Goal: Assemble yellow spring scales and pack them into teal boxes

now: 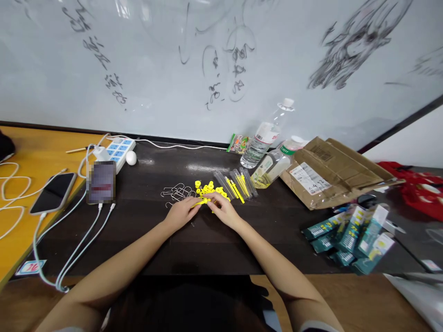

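Both hands meet over the dark table (194, 240). My left hand (182, 212) and my right hand (224, 208) pinch a small yellow plastic piece (204, 201) between their fingertips. Just beyond lies a heap of small yellow round parts (208, 188). To the left of the heap sit several thin wire hooks (177, 192). To its right lie clear sleeves with yellow sticks (237, 183) inside.
Two plastic bottles (265, 138) and a flattened cardboard box (330, 173) stand at the back right. Teal packets (353, 235) are piled at the right edge. A power strip (117, 150), a phone (53, 192) and white cables (79, 244) occupy the left.
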Demonstrator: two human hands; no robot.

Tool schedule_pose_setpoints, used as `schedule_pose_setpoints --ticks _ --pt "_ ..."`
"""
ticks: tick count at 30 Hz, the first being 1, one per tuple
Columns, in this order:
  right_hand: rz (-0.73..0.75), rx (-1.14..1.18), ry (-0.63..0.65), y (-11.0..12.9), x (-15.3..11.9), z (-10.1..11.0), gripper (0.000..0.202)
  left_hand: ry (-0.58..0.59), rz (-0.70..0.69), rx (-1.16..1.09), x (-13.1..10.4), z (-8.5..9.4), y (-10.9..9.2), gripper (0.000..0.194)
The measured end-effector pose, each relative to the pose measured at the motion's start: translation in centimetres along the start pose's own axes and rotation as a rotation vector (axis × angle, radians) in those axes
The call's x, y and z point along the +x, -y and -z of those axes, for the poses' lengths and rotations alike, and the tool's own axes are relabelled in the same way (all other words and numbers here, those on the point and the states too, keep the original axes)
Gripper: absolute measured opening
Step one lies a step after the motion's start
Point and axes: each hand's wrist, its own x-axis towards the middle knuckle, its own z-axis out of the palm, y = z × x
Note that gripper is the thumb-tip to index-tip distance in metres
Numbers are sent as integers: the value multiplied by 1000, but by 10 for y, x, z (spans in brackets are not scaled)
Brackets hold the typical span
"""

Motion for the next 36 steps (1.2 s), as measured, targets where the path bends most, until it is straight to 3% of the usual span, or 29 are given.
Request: schedule_pose_setpoints --ticks 6,12,16,17,22,26,29,36 --pt "-5 41 77 -7 -4 -8 22 -1 46 -58 1 3 -5 20" --pt "2 -41 51 -9 -8 -15 25 64 66 -93 0 7 -11 31" --pt "82 -351 -146 -1 -10 -13 33 -89 105 -132 2 6 -7 25" --pt "139 -423 -144 2 -11 -14 32 -134 130 -143 3 7 -5 25" --pt "475 -634 303 15 -22 -43 30 -279 242 -152 6 8 1 18" --pt "505 -694 358 15 -26 -63 26 -295 272 -216 5 7 2 13" --pt "484 -739 315 7 -17 -55 25 -273 279 -222 4 7 1 15" --pt "390 -911 120 -17 11 -14 19 -169 216 -208 2 7 -9 19"
